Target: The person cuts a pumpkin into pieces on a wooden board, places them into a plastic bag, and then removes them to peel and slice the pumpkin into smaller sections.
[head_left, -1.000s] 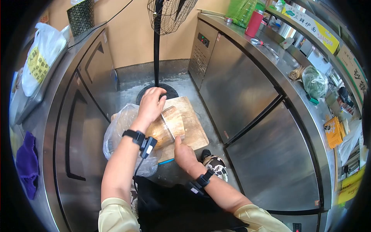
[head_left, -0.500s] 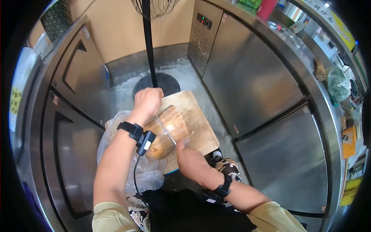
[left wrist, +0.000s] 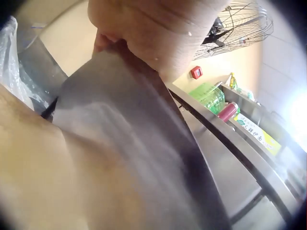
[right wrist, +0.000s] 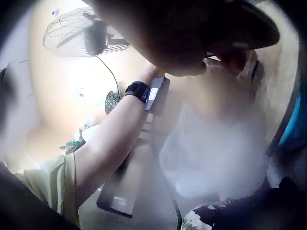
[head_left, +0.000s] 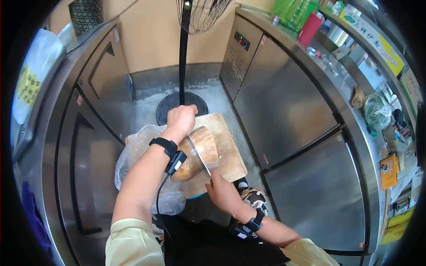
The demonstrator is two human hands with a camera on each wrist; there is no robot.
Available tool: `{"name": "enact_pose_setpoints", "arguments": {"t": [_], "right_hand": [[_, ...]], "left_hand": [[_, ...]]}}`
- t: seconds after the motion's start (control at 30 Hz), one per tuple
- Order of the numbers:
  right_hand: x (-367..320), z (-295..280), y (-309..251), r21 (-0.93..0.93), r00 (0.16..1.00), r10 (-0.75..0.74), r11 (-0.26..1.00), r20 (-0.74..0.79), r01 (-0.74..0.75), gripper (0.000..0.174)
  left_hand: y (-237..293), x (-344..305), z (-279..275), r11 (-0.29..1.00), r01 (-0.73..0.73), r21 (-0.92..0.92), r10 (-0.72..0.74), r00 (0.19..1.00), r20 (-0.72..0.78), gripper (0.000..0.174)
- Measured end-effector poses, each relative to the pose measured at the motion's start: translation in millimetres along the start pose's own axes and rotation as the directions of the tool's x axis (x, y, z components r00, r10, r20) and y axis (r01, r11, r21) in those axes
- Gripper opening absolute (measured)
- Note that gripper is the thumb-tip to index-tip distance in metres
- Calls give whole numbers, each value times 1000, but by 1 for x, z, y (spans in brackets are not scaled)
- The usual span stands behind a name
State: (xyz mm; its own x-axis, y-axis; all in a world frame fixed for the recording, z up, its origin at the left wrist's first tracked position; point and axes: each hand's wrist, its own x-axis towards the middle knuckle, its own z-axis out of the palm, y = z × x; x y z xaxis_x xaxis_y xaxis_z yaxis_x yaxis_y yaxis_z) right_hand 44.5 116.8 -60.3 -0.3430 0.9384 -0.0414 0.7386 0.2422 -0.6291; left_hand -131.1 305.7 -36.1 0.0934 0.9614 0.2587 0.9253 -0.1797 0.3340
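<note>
A large brown-yellow block of food [head_left: 205, 144] lies on the wooden board [head_left: 230, 155], with a thin knife [head_left: 199, 154] across it, its spine facing up. My left hand [head_left: 182, 119] curls round the knife's far end. At the near end my right hand [head_left: 224, 193] grips it, thumb along the spine. In the left wrist view a broad grey surface, apparently the blade [left wrist: 129, 124], extends from under my left hand [left wrist: 158, 24]. My right hand [right wrist: 168, 33] is dark in the right wrist view. How deep the blade sits cannot be told.
A clear plastic bag [head_left: 171, 199] bunches at the block's left. Behind the board stands a fan on a round black base [head_left: 160, 108]. Steel cabinets [head_left: 284, 93] line both sides, with a red bottle [head_left: 310, 27] on the right counter. My trouser leg and shoe are beside the board.
My left hand, its fingers looser a second ago, has curled into a fist at the knife's far end. My right hand stays at the near end. The head view has shifted.
</note>
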Motion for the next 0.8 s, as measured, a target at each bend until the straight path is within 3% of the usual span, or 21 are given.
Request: {"name": "enact_pose_setpoints", "arguments": {"t": [0.03, 0.07, 0.13, 0.23, 0.33, 0.43, 0.57, 0.8], "right_hand": [[-7, 0, 3, 12, 1000, -1, 1000, -15, 2, 30], [-11, 3, 8, 14, 1000, 9, 1000, -12, -9, 29], [-15, 15, 16, 29, 999, 43, 999, 11, -44, 27], [-22, 18, 18, 16, 999, 49, 999, -2, -49, 26], [-22, 17, 17, 17, 999, 42, 999, -12, -41, 25], [-11, 11, 13, 19, 999, 36, 999, 10, -36, 24], [8, 0, 11, 7, 999, -34, 999, 26, 34, 25], [23, -14, -6, 32, 985, 78, 996, 152, -84, 28]], "left_hand": [[0, -2, -2, 992, 10, -125, -10, 1000, -3, 18], [-4, -7, -1, 967, -89, -240, 67, 993, -97, 19], [-9, -18, 6, 836, -46, -547, -28, 992, -126, 30], [-7, -60, 7, 615, 82, -784, -313, 939, -147, 44], [-21, -118, 27, 751, 132, -647, -311, 935, -170, 55], [-20, -154, 45, 936, 131, -327, -204, 958, -202, 65], [-16, -151, 41, 928, 189, -321, -253, 953, -169, 76], [-22, -140, 35, 898, 192, -397, -276, 947, -165, 77]]}}
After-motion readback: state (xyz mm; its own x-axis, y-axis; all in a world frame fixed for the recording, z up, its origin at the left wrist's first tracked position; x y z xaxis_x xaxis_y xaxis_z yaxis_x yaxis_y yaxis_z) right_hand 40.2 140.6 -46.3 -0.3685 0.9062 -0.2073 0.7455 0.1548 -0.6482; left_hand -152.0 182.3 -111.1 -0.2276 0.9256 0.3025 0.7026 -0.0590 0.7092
